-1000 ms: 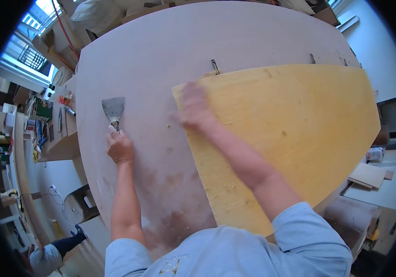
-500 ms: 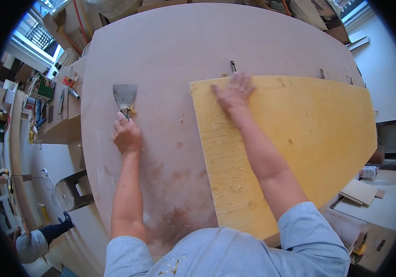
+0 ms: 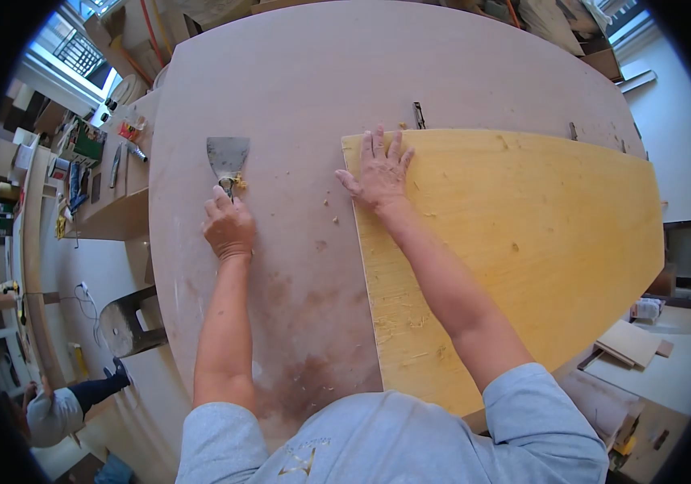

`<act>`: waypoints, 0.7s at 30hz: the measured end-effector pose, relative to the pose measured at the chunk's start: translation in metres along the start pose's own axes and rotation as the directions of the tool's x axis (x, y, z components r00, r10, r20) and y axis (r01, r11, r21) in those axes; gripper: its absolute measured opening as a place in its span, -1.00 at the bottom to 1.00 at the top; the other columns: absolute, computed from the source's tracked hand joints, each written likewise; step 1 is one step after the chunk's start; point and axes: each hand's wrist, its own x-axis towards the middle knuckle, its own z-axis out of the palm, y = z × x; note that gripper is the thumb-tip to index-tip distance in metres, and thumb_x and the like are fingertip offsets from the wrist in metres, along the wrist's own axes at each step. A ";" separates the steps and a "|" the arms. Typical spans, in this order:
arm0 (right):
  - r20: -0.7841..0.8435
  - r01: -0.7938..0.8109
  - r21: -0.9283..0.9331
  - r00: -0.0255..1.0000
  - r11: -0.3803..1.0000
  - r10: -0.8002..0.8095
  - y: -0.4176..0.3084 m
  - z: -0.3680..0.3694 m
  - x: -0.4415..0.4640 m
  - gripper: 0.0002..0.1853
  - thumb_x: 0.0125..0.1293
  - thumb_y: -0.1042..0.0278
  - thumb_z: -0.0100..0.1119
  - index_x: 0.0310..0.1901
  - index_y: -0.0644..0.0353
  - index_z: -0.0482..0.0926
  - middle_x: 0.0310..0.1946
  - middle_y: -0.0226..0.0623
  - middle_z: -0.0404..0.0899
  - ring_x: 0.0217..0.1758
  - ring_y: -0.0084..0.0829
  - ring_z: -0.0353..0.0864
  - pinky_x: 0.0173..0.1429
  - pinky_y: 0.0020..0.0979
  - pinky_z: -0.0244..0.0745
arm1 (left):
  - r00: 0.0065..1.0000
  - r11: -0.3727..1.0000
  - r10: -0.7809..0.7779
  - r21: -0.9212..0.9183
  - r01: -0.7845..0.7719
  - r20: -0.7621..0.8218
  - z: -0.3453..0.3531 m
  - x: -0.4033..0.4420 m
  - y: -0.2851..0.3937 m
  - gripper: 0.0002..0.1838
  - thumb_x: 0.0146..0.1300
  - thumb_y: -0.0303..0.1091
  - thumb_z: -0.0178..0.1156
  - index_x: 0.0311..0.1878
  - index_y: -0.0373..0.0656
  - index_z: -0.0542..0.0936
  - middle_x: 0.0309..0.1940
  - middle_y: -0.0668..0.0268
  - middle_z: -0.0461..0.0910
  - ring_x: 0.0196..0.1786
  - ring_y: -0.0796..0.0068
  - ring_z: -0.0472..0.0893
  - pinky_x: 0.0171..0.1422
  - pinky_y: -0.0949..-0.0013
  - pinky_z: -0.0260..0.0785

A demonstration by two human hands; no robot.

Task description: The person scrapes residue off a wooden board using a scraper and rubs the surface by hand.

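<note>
My left hand (image 3: 229,224) is wrapped round the handle of a putty knife (image 3: 228,155), whose wide grey blade points away from me over the table. Yellowish shavings cling near the base of the blade. Spread flat, my right hand (image 3: 379,173) rests on the upper left corner of a yellow wooden board (image 3: 523,218), its thumb reaching past the left edge. Thin shavings (image 3: 402,323) lie along the lower left part of that board. The board lies on a large pinkish table (image 3: 297,97) with brown stains.
Small dark metal pieces (image 3: 419,114) stick out behind the board's far edge. At left, a side bench (image 3: 124,206) holds bottles, boxes and tools, with a stool (image 3: 129,321) below. Another person (image 3: 59,415) is at the lower left. Wood offcuts (image 3: 629,342) lie at right.
My right hand has swept left across the board to its corner, and fewer shavings lie along the upper left edge. My left hand still grips the putty knife. The view has shifted slightly.
</note>
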 end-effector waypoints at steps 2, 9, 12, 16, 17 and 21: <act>0.017 -0.035 -0.053 0.999 0.998 0.036 0.002 0.001 0.001 0.01 0.35 -0.16 0.28 0.65 0.24 0.09 0.69 -0.04 0.03 0.74 0.25 -0.16 0.66 0.46 -0.29 | 1.000 1.000 0.013 0.018 -0.012 -0.017 0.001 0.001 0.000 -0.43 0.31 -0.14 0.30 0.33 -0.19 0.52 -0.14 0.15 0.59 -0.22 0.08 0.71 -0.16 -0.03 0.58; -0.092 -0.086 -0.093 0.993 0.992 0.078 -0.016 0.016 0.023 -0.37 0.31 0.07 0.28 0.34 0.25 0.54 0.54 -0.03 0.33 0.61 0.20 0.22 0.53 0.49 0.10 | 1.000 1.000 -0.002 -0.027 0.002 -0.003 -0.001 0.000 -0.001 -0.44 0.30 -0.14 0.31 0.31 -0.17 0.52 -0.14 0.15 0.59 -0.21 0.07 0.71 -0.17 -0.03 0.56; -0.169 -0.030 -0.111 0.986 0.993 0.011 -0.021 0.026 0.028 -0.49 0.28 0.16 0.29 0.20 0.24 0.64 0.45 -0.02 0.44 0.56 0.13 0.34 0.49 0.48 0.20 | 1.000 0.999 -0.008 -0.043 0.008 -0.004 -0.004 0.001 0.001 -0.44 0.29 -0.14 0.31 0.31 -0.17 0.52 -0.14 0.15 0.59 -0.23 0.05 0.71 -0.17 -0.03 0.57; -0.231 0.005 -0.037 0.973 0.999 -0.014 -0.023 0.032 0.031 -0.63 0.20 0.28 0.31 0.04 0.19 0.69 0.29 -0.13 0.57 0.51 0.08 0.42 0.44 0.48 0.25 | 1.000 0.999 -0.025 -0.026 0.025 0.004 -0.008 0.000 0.004 -0.46 0.30 -0.12 0.30 0.30 -0.14 0.54 -0.15 0.15 0.60 -0.24 0.02 0.72 -0.18 -0.03 0.59; -0.230 0.008 -0.015 0.973 1.000 -0.011 -0.025 0.031 0.030 -0.66 0.19 0.30 0.32 0.00 0.18 0.69 0.25 -0.16 0.59 0.49 0.08 0.43 0.43 0.48 0.26 | 0.999 0.999 -0.032 -0.017 0.032 0.010 -0.009 0.000 0.005 -0.47 0.31 -0.12 0.30 0.29 -0.13 0.55 -0.15 0.14 0.60 -0.24 0.01 0.72 -0.18 -0.02 0.60; -0.264 0.011 0.040 0.964 0.999 0.000 -0.027 0.027 0.033 -0.77 0.14 0.33 0.32 -0.16 0.16 0.65 0.06 -0.20 0.63 0.39 0.05 0.51 0.37 0.32 0.35 | 1.000 0.999 -0.027 -0.026 0.027 0.010 -0.011 0.001 0.006 -0.47 0.32 -0.12 0.29 0.29 -0.14 0.55 -0.13 0.14 0.61 -0.24 0.01 0.73 -0.18 -0.02 0.61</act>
